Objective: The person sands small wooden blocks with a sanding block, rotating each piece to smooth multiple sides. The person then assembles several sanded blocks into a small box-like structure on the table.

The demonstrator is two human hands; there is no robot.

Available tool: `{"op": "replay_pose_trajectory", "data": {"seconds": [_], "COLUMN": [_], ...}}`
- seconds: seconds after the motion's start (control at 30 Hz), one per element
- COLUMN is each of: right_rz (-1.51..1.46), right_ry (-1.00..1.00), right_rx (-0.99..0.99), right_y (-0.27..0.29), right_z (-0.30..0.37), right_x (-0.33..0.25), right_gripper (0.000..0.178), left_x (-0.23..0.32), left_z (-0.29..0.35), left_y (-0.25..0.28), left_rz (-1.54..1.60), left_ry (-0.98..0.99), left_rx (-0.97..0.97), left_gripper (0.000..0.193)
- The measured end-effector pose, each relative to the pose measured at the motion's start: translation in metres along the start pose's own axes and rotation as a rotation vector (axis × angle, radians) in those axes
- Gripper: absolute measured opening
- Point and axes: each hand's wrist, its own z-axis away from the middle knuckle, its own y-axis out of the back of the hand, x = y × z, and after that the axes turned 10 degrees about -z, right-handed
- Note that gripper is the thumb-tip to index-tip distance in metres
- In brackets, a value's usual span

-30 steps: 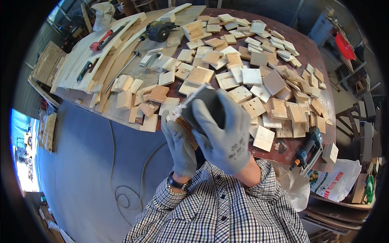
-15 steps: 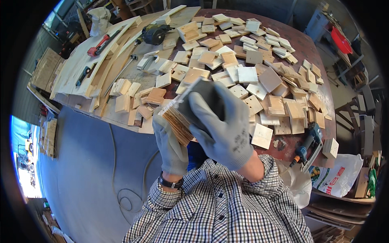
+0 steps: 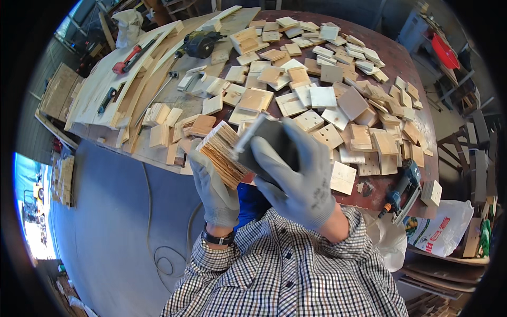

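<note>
Gloved hands (image 3: 264, 174) on wood stack (image 3: 224, 153), perhaps sanding

Raw layered plywood block (image 3: 224, 153), matt grey knit gloves on left hand (image 3: 216, 190) and right hand (image 3: 296, 177), dark rough sanding pad (image 3: 272, 137), checked cloth sleeves (image 3: 285, 264).

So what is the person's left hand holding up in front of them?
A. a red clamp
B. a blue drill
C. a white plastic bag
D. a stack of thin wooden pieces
D: the gloved left hand grips a stack of thin wooden pieces from below, layered edges showing, while the gloved right hand presses a dark grey block against it.
</note>
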Motion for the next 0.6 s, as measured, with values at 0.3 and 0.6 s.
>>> {"op": "replay_pose_trajectory", "data": {"seconds": [0.3,0.6], "right_rz": [-0.018,-0.118], "right_ry": [0.066,0.069], "right_rx": [-0.050,0.177], "right_y": [-0.024,-0.023], "right_z": [0.063,0.005], "right_x": [0.011,-0.002], "right_gripper": [0.061,0.062], "left_x": [0.002,0.020], "left_z": [-0.010,-0.015], "left_y": [-0.012,0.006], "left_rz": [1.072,1.706], "left_ry": [0.561,0.506], "left_rx": [0.153,-0.205], "left_gripper": [0.053,0.067]}}
